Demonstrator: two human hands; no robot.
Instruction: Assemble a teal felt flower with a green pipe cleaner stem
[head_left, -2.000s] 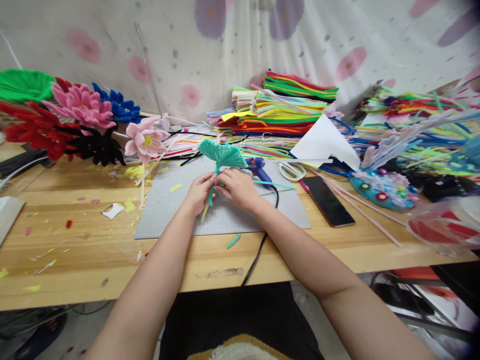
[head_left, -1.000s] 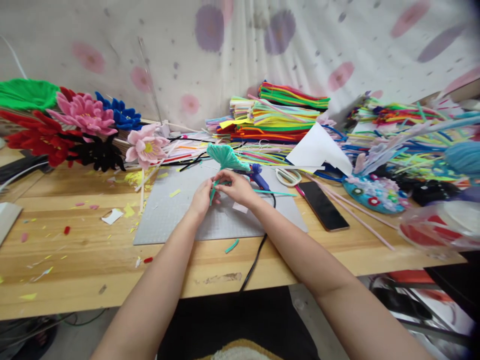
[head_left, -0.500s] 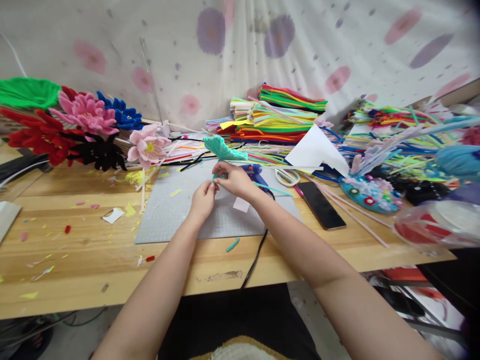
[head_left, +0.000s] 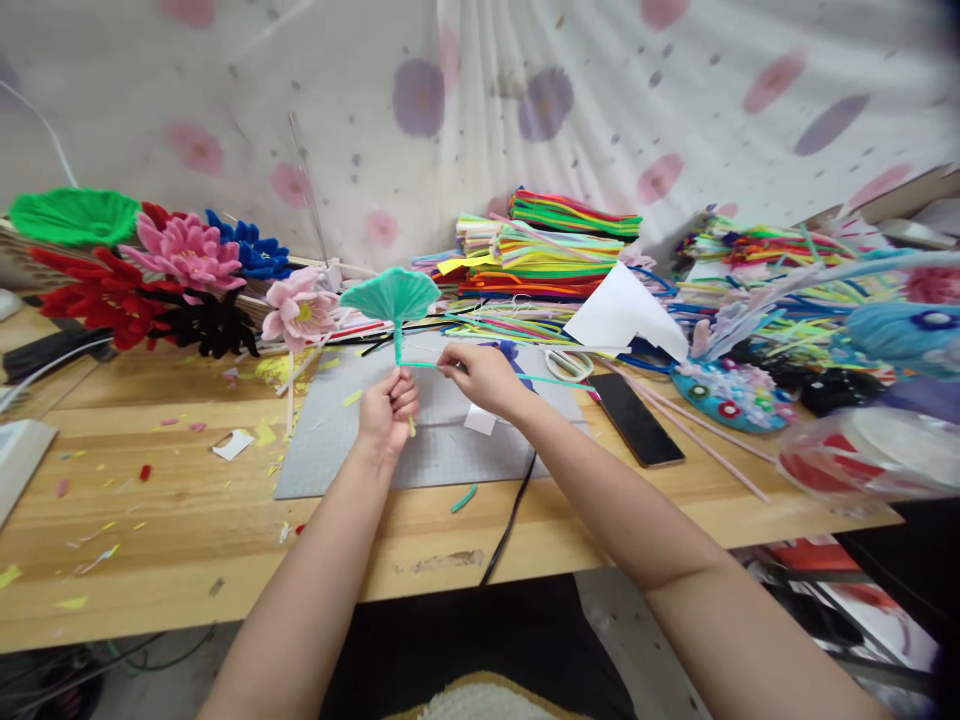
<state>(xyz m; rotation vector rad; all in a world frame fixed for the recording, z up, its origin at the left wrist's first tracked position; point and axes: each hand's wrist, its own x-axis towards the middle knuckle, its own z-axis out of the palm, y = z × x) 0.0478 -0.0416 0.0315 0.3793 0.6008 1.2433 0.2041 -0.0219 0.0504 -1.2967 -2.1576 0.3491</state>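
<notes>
Here the left hand holds the teal leaf upright.

Fuzzy teal chenille leaf; matt grey cutting mat; smooth wooden table; glossy black phone.

Wooden table, grey mat, phone

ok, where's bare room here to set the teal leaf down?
Grey mat, left half, beside the left hand; scrap-flecked wood left of the mat; front strip below the phone. Crowded: flowers, pipe-cleaner stacks along the back and right.
</notes>
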